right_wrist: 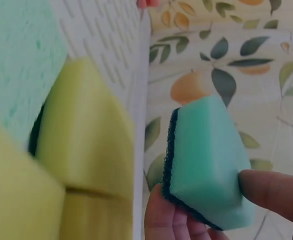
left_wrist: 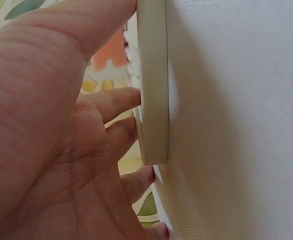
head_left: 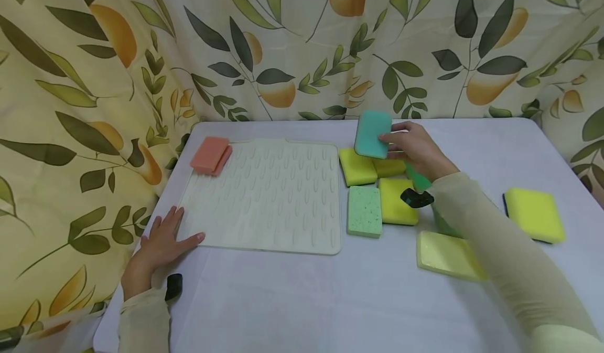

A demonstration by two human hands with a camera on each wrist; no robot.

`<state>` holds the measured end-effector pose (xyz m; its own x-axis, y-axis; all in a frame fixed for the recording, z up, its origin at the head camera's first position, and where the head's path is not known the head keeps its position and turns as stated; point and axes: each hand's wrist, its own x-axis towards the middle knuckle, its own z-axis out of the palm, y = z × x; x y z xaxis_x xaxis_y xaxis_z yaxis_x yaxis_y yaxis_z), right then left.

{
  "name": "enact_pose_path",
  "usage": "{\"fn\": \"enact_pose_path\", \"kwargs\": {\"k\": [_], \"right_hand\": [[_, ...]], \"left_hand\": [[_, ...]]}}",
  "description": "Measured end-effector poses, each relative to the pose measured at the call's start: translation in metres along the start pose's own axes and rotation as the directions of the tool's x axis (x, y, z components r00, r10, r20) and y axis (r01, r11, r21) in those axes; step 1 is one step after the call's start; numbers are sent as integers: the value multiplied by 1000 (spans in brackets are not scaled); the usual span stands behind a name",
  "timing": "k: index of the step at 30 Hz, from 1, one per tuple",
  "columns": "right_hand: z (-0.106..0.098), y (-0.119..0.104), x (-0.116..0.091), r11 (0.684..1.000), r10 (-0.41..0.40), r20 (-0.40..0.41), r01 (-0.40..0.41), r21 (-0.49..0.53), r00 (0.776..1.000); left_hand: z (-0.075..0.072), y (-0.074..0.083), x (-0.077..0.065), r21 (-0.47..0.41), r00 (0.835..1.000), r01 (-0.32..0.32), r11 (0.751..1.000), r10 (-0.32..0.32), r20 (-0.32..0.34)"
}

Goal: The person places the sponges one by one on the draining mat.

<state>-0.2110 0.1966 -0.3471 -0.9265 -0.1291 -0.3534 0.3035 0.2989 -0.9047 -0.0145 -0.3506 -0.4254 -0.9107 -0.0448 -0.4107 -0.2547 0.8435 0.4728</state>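
On the table (head_left: 283, 300), the pale mat (head_left: 264, 201) lay toward the left, and the left hand (head_left: 160, 243), with its fingers spread, touched the mat's near left corner, so a careless push there could have made it slide. The right hand (head_left: 417, 148) pinched one end of the turquoise sponge (head_left: 370, 132), raised near the far yellow sponges (head_left: 357, 167); because soft foam bends under such a hold, it might have twisted, slipped and dropped among them.

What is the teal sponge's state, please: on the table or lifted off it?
Lifted off: the right grip pinches the teal sponge, which the right wrist view shows apart from the table, with the curtain behind.
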Motion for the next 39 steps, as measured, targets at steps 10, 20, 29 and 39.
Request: {"fn": "enact_pose_path", "kwargs": {"k": [10,20,29,39], "right_hand": [[62,-10,17,994,31,129,-44,102,991],[117,-14,36,987,35,224,-68,144,974],[163,-20,44,975,47,261,-101,198,964],[214,-28,52,986,20,257,-62,156,966]], "left_hand": [[1,-5,-2,-9,1000,6,1000,-6,-3],[0,-5,-2,-12,1000,10,1000,-10,-2],[2,-7,3,-8,1000,-2,1000,2,-12],[1,-5,5,-20,1000,10,1000,-10,-11]]}}
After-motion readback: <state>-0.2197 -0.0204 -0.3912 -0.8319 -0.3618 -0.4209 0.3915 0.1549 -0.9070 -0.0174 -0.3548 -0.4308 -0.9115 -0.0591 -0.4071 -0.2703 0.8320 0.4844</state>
